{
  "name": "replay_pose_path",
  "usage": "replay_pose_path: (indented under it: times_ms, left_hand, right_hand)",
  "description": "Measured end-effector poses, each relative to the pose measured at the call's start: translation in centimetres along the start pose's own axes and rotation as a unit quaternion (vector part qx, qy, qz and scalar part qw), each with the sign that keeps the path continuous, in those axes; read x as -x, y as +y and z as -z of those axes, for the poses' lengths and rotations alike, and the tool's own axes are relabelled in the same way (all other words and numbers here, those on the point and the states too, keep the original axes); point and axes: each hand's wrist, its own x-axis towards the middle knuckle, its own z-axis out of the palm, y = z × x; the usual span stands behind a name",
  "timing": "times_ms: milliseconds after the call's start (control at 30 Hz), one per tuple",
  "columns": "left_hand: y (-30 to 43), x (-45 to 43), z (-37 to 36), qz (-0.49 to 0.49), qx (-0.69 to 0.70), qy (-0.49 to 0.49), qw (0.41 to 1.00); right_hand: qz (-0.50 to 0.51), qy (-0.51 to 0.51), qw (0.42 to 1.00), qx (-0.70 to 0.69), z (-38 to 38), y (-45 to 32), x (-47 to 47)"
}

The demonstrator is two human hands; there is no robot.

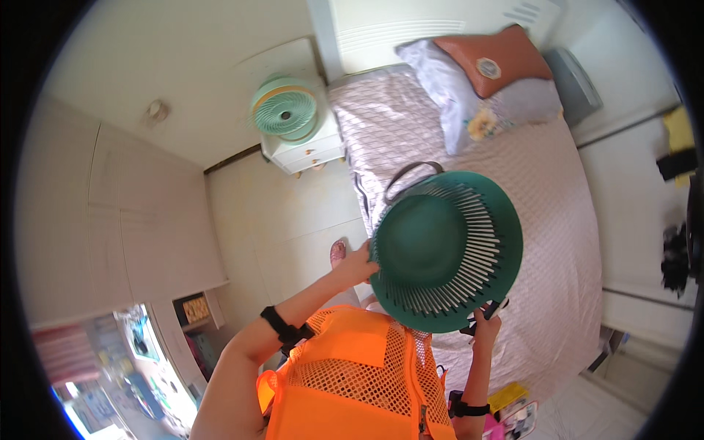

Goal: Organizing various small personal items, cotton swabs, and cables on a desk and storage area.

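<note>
A round green plastic basket (pixel 423 242) with slotted sides is held in front of me, its mouth facing up towards me. Nothing shows inside it. My left hand (pixel 357 267) grips the basket's left side, the fingers partly hidden behind it. At the lower right rim, my right hand (pixel 486 327) has hold of the edge. A small black-and-white part (pixel 495 309) shows by the right fingers; what it is I cannot tell. A dark curved handle (pixel 412 171) stands out beyond the basket's far rim.
A bed (pixel 555 220) with a striped cover lies under and beyond the basket, bearing a floral pillow (pixel 440 104) and a brown cushion (pixel 506 60). A green fan (pixel 285 113) stands on a white nightstand (pixel 308 154). Cabinets (pixel 148 220) line the left wall.
</note>
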Motion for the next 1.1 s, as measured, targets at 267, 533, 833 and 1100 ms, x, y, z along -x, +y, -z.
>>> replay_pose_path:
  times_ms: [267,533,833,1100]
  left_hand:
    - [-11.6,11.1,11.1,0.029,0.244,0.118,0.962]
    - [-26.1,13.0,14.9,0.1,0.426,0.225,0.871]
    - [-38.6,-1.7,14.8,0.131,0.532,0.232,0.804]
    - [-46.1,-16.8,12.6,0.157,0.54,0.277,0.779]
  right_hand:
    - [0.16,-0.205,0.943,0.206,-14.9,-9.1,5.0]
    - [0.245,-0.353,0.854,0.292,-30.9,-7.4,5.5]
    - [0.12,-0.352,0.811,0.452,-44.5,0.6,-5.5]
    - [0.225,-0.339,0.822,0.398,-48.3,5.6,-9.9]
